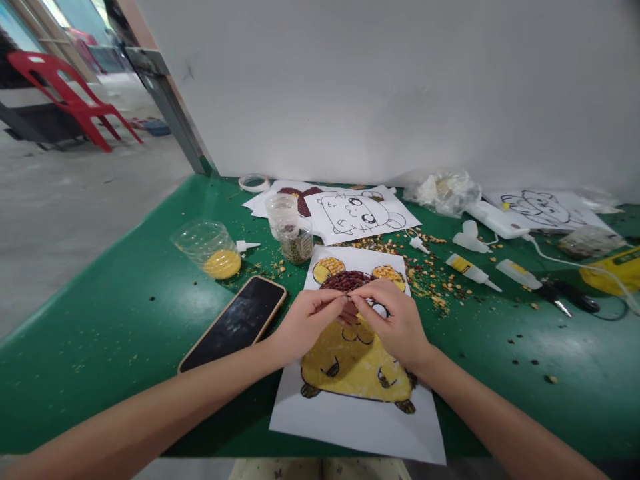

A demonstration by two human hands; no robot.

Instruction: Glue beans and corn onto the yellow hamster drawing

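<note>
Both hands meet over a seed-covered animal picture (pixel 340 373) on white paper. The fingertips of my left hand (pixel 313 320) are pinched together, touching those of my right hand (pixel 395 320), also pinched. Something small and dark may be between them, too tiny to name. Yellow grains fill the animal's body, dark red beans (pixel 345 279) cover its head, and corn kernels (pixel 331 265) fill the ears. My hands hide part of its face. A smartphone (pixel 234 323) lies left of the paper, its screen dark.
A tipped clear container (pixel 213 250) with yellow grains and a cup of green beans (pixel 295 243) stand behind the phone. Line drawings (pixel 357 213), glue bottles (pixel 470 270), scissors (pixel 563 297) and scattered seeds (pixel 435 280) lie on the green table (pixel 125 287). A red chair (pixel 75 97) stands on the floor.
</note>
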